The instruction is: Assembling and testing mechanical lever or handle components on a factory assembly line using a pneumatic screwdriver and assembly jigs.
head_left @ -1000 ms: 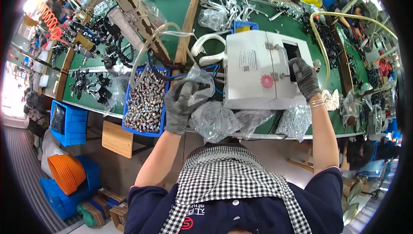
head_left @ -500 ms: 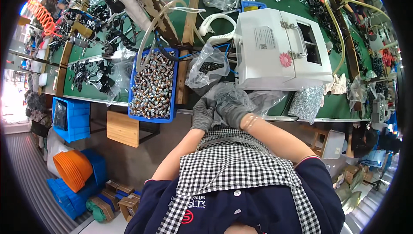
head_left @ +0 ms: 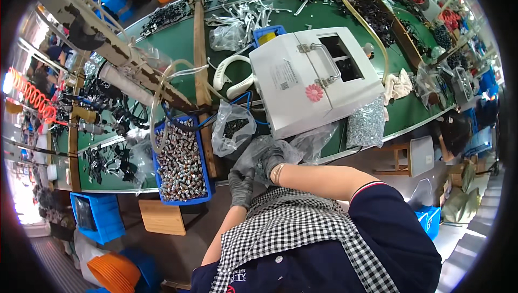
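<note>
Both my hands wear grey knitted gloves and are at the table's front edge. My right hand [head_left: 271,162] is in a clear plastic bag [head_left: 252,155], its fingers hidden by film and glove folds. My left hand [head_left: 241,188] is just left of that bag, its thumb apart from the outstretched fingers, and I see nothing in it. Beyond them lies an open clear bag [head_left: 233,129] with small dark parts inside. A blue bin [head_left: 209,182] full of small metal cylindrical parts is at the left. Behind my right hand stands a white metal machine [head_left: 291,107] with a handle and pink flower.
A white ring-shaped neck fan [head_left: 220,73] lies beside the machine. To the right sits a bag of small silvery parts [head_left: 366,126]. A wooden strip [head_left: 200,50] crosses the green table [head_left: 297,21]. A wooden stool [head_left: 162,217] and blue crate [head_left: 108,220] stand below left.
The view has turned and shifted, so the table and machine appear tilted and further left. My left hand has drawn away from my right, which stays at the bag.
</note>
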{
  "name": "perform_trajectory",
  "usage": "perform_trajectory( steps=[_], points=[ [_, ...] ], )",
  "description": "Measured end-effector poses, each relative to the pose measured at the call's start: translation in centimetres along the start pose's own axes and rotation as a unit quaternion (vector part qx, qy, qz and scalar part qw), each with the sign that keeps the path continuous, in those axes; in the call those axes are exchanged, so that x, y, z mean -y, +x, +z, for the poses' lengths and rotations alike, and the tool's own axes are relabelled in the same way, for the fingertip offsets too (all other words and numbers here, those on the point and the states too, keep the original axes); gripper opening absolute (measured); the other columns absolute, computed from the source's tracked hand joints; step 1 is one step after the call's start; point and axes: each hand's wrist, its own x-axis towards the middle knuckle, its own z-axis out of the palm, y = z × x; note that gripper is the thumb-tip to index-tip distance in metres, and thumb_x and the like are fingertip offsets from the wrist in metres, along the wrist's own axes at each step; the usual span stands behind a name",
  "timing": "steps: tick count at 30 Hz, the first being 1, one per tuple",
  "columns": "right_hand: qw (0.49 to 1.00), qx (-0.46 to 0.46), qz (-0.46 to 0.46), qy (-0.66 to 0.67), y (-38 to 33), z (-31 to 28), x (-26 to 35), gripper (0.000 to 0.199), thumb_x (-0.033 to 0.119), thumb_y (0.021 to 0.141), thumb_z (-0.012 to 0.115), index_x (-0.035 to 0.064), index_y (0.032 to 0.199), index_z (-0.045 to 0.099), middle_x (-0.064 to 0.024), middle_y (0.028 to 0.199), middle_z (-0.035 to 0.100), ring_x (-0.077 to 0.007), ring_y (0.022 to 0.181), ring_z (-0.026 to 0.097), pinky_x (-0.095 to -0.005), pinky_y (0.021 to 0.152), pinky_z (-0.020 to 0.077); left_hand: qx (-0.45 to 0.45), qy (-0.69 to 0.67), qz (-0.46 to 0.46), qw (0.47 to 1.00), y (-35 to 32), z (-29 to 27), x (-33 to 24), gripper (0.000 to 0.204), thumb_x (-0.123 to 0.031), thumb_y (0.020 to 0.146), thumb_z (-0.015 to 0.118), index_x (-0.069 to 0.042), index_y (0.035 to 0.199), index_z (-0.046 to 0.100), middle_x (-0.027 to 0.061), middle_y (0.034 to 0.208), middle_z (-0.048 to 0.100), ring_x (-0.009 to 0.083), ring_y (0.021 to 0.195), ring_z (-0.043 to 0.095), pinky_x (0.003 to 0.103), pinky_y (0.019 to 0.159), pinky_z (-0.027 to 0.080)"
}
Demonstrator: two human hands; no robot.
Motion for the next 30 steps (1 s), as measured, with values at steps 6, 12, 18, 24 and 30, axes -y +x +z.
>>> perform_trajectory(
  steps=[6,12,18,24,30],
  points=[
    [0.939,-0.31,0.145,0.037,9.1,13.6,0.4,0.046,0.014,0.098,0.032,0.0027,0.14,0.046,-0.0204,0.14,0.048,-0.0336,0.129,0.047,-0.0412,0.113,0.0325,-0.032,0.107,-0.152,0.982,3.1,1.3,4.3,0.11,-0.052,0.055,0.091,0.011,0.132,0.044,0.027,0.128,0.057,0.0347,0.124,0.051,0.036,0.106,0.04],
    [0.985,-0.173,0.003,-0.018,3.0,3.2,0.6,0.043,0.024,0.094,0.043,-0.0016,0.123,0.062,-0.0241,0.127,0.059,-0.0358,0.121,0.056,-0.0441,0.106,0.0401,0.044,-0.121,-0.207,0.97,1.9,-1.0,2.5,0.08,-0.05,0.07,0.083,0.004,0.12,0.051,0.0178,0.099,0.063,0.0329,0.095,0.062,0.043,0.085,0.051],
    [0.991,-0.029,-0.016,-0.13,-4.1,-5.6,0.8,0.036,0.02,0.093,0.049,0.0083,0.122,0.067,-0.0124,0.125,0.065,-0.0287,0.113,0.063,-0.0471,0.089,0.0505,0.084,-0.517,-0.284,0.803,-5.2,-0.5,0.6,0.046,-0.046,0.088,0.064,-0.006,0.11,0.056,0.0083,0.084,0.057,0.0286,0.088,0.06,0.049,0.084,0.05],
    [0.993,-0.001,-0.029,-0.113,-4.4,-6.2,0.0,0.046,0.032,0.095,0.045,0.0097,0.134,0.057,-0.0096,0.138,0.055,-0.0263,0.126,0.053,-0.0435,0.104,0.0385,0.105,-0.542,-0.464,0.693,-4.2,3.7,2.0,0.037,-0.041,0.096,0.047,-0.012,0.115,0.061,0.0091,0.113,0.066,0.028,0.106,0.06,0.054,0.094,0.046],
    [0.991,-0.076,-0.001,-0.106,-3.7,-3.6,-0.8,0.057,0.042,0.095,0.043,0.0097,0.141,0.05,-0.0087,0.147,0.047,-0.0257,0.134,0.046,-0.0439,0.113,0.0312,0.016,-0.591,-0.428,0.684,-4.0,6.7,1.3,0.049,-0.044,0.098,0.042,-0.011,0.132,0.053,0.0132,0.134,0.057,0.0294,0.121,0.054,0.052,0.104,0.042]
  ],
)
